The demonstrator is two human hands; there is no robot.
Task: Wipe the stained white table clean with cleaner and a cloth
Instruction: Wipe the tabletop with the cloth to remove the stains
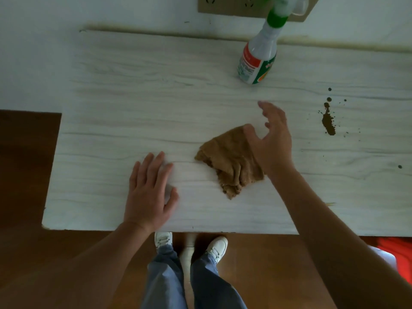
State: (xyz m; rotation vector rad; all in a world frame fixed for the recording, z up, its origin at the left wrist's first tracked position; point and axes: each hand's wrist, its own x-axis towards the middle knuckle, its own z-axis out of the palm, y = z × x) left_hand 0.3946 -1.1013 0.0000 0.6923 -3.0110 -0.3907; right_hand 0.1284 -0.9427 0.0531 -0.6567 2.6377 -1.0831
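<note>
On the white table (116,90), head view, your left hand (149,192) lies flat, palm down, fingers spread, holding nothing. Your right hand (270,139) hovers over the far edge of the brown cloth (227,159), fingers splayed wide, empty; whether the heel of the hand touches the cloth you can't tell from here. Cloth sits crumpled mid-table, between both hands. Spray bottle of cleaner (258,61) stands upright near the back edge, well apart from either hand, untouched. Dark brown stain (328,123) with small splatter specks lies to the right of the right hand, plus a lone spot (400,166) further right. No sheen of spray visible on it. Judgement: task barely started, so spraying and wiping both remain.
</note>
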